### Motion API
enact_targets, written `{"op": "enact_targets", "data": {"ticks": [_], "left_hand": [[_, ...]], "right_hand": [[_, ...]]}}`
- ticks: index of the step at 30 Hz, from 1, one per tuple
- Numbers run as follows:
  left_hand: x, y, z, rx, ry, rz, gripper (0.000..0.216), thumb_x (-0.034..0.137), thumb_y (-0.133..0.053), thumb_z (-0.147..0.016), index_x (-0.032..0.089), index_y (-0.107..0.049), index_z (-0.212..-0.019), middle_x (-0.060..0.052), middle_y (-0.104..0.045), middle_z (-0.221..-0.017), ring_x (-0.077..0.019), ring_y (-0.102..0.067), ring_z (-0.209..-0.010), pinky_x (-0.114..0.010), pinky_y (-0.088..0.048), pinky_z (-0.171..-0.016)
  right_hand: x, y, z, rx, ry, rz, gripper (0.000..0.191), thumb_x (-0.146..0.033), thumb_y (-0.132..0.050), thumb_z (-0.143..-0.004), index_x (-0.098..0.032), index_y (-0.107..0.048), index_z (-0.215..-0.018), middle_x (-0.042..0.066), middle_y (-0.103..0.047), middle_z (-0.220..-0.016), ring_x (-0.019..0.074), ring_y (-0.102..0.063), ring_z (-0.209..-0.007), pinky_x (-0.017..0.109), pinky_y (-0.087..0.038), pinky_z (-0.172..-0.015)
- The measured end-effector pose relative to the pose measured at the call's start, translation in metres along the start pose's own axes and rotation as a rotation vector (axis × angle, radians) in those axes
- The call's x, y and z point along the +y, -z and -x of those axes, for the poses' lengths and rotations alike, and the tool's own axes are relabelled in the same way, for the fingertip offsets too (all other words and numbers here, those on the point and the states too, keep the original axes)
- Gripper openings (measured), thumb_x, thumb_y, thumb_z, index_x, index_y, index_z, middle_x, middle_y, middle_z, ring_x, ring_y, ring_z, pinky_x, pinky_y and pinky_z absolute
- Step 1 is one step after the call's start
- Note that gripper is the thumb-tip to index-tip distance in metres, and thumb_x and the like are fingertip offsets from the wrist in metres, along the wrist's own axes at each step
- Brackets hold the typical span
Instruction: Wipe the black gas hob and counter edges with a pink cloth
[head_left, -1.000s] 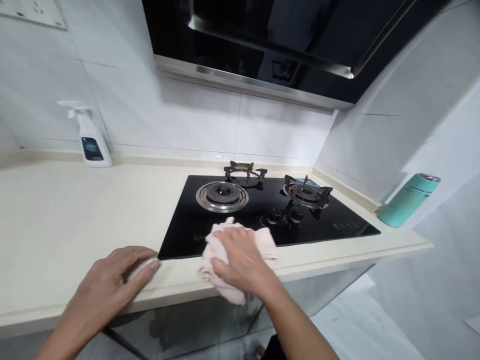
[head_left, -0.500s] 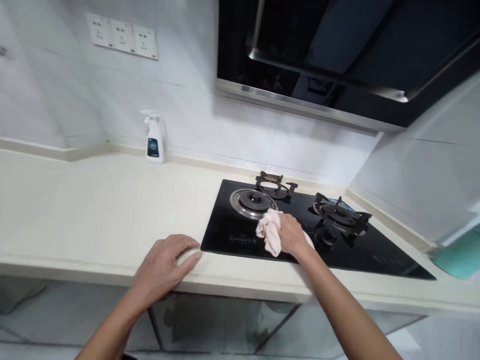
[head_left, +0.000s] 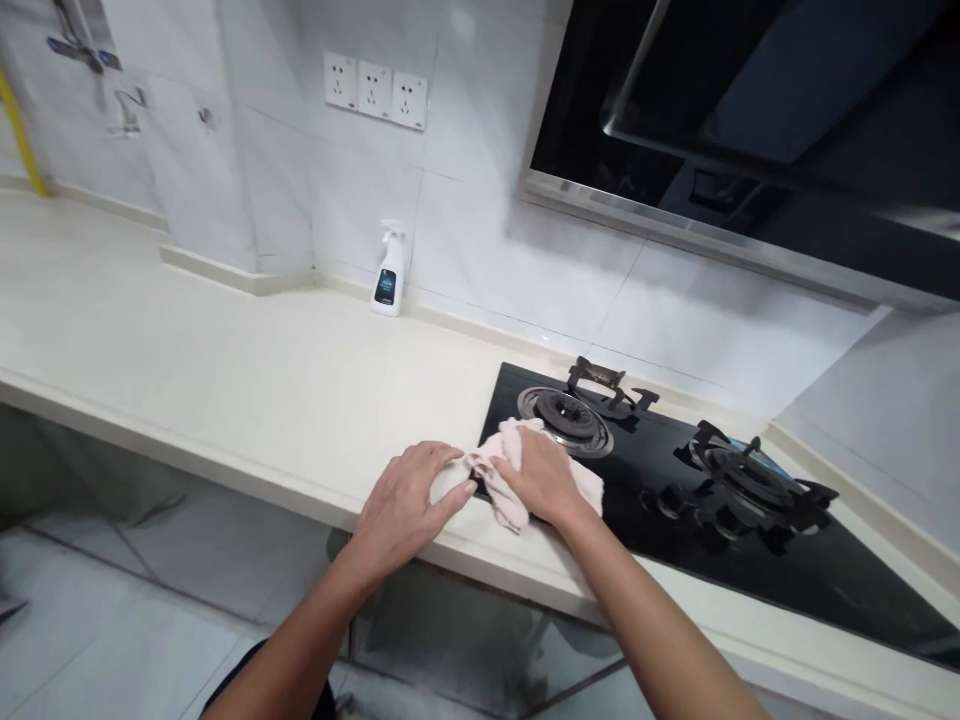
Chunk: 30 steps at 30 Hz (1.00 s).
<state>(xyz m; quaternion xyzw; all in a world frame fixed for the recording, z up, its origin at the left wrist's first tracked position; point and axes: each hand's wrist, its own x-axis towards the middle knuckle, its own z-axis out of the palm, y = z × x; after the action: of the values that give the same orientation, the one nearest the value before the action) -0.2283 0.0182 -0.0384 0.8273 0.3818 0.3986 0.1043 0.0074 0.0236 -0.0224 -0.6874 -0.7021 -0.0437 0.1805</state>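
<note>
My right hand [head_left: 545,474] presses a pale pink cloth [head_left: 508,508] onto the front left corner of the black glass gas stove [head_left: 645,527]. The cloth bunches around its fingers and hangs a little over the stove's front edge. Beside the cloth, my left hand [head_left: 409,502] rests on the front of the cream countertop [head_left: 300,400], thumb and fingers apart, holding nothing. Just behind the cloth is the left burner [head_left: 568,414], with no pan support over it. That pan support [head_left: 609,388] sits at the stove's back edge.
A white spray bottle [head_left: 388,272] stands against the tiled wall. The right burner [head_left: 750,475] carries its black pan support. Above the stove hangs a dark range hood [head_left: 720,150]. Wall sockets [head_left: 375,90] are above the bottle, and a yellow pipe [head_left: 21,135] is at far left.
My right hand has moved the cloth leftward across the stove to its front left corner, close to my left hand. The view has swung left, showing more of the counter.
</note>
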Motion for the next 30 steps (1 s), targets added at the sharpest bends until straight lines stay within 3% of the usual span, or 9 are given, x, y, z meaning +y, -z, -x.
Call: {"op": "enact_targets", "data": {"ticks": [5, 9, 12, 14, 19, 22, 25, 30], "left_hand": [[-0.008, -0.001, 0.003, 0.045, 0.013, 0.044, 0.039, 0.046, -0.051, -0.103, 0.024, -0.061, -0.134, -0.009, -0.068, -0.133, -0.0285, -0.06, -0.127, -0.048, -0.045, -0.11], [-0.017, -0.002, 0.004, 0.053, 0.03, 0.096, 0.04, 0.049, -0.046, -0.105, 0.025, -0.061, -0.133, -0.008, -0.066, -0.135, -0.027, -0.059, -0.127, -0.048, -0.046, -0.109], [-0.02, -0.002, 0.005, 0.015, 0.021, 0.079, 0.038, 0.05, -0.046, -0.106, 0.027, -0.063, -0.131, -0.007, -0.066, -0.135, -0.0269, -0.058, -0.129, -0.048, -0.045, -0.108], [-0.018, -0.001, 0.005, -0.022, 0.01, 0.051, 0.037, 0.05, -0.046, -0.106, 0.028, -0.065, -0.129, -0.006, -0.066, -0.134, -0.0268, -0.058, -0.129, -0.047, -0.045, -0.107], [-0.007, 0.001, 0.003, -0.076, 0.017, 0.002, 0.035, 0.051, -0.049, -0.105, 0.027, -0.067, -0.124, -0.005, -0.069, -0.13, -0.0265, -0.061, -0.125, -0.044, -0.046, -0.103], [-0.002, 0.002, 0.003, -0.085, 0.031, 0.008, 0.036, 0.052, -0.049, -0.105, 0.027, -0.067, -0.122, -0.004, -0.07, -0.129, -0.0263, -0.061, -0.124, -0.044, -0.046, -0.102], [0.001, 0.001, 0.003, -0.088, 0.039, 0.013, 0.035, 0.052, -0.049, -0.105, 0.027, -0.067, -0.122, -0.004, -0.07, -0.128, -0.0264, -0.062, -0.122, -0.045, -0.046, -0.101], [-0.003, -0.001, 0.004, -0.049, 0.027, 0.006, 0.035, 0.051, -0.052, -0.103, 0.026, -0.065, -0.124, -0.005, -0.071, -0.125, -0.0268, -0.064, -0.119, -0.045, -0.048, -0.1]], "right_hand": [[-0.059, -0.001, 0.009, -0.055, 0.273, -0.154, 0.037, -0.044, -0.057, -0.095, -0.02, -0.06, -0.124, 0.013, -0.066, -0.127, 0.0298, -0.055, -0.118, 0.045, -0.038, -0.104], [-0.062, 0.006, 0.042, -0.044, 0.438, -0.304, 0.032, -0.03, -0.057, -0.092, -0.021, -0.06, -0.122, 0.01, -0.067, -0.124, 0.0265, -0.056, -0.119, 0.044, -0.039, -0.109], [-0.033, 0.012, 0.07, -0.046, 0.48, -0.356, 0.044, -0.025, -0.059, -0.087, -0.022, -0.058, -0.131, 0.009, -0.066, -0.132, 0.0256, -0.056, -0.125, 0.044, -0.039, -0.113], [-0.001, 0.014, 0.085, -0.006, 0.428, -0.323, 0.052, -0.025, -0.059, -0.086, -0.024, -0.057, -0.137, 0.009, -0.065, -0.138, 0.0273, -0.055, -0.13, 0.047, -0.04, -0.114], [0.087, 0.021, 0.103, 0.107, 0.132, -0.165, 0.049, -0.04, -0.054, -0.091, -0.023, -0.062, -0.136, 0.012, -0.066, -0.139, 0.0308, -0.062, -0.126, 0.049, -0.048, -0.107], [0.11, 0.026, 0.096, 0.123, -0.029, -0.086, 0.048, -0.047, -0.047, -0.096, -0.02, -0.065, -0.131, 0.013, -0.07, -0.13, 0.0302, -0.066, -0.117, 0.045, -0.051, -0.1], [0.09, 0.023, 0.078, 0.179, -0.144, -0.007, 0.052, -0.047, -0.041, -0.099, -0.013, -0.066, -0.129, 0.019, -0.071, -0.121, 0.0333, -0.066, -0.111, 0.047, -0.049, -0.097], [-0.012, -0.003, 0.048, 0.138, -0.034, -0.078, 0.048, -0.041, -0.046, -0.1, -0.012, -0.061, -0.136, 0.019, -0.067, -0.125, 0.0345, -0.059, -0.117, 0.05, -0.044, -0.103]]}}
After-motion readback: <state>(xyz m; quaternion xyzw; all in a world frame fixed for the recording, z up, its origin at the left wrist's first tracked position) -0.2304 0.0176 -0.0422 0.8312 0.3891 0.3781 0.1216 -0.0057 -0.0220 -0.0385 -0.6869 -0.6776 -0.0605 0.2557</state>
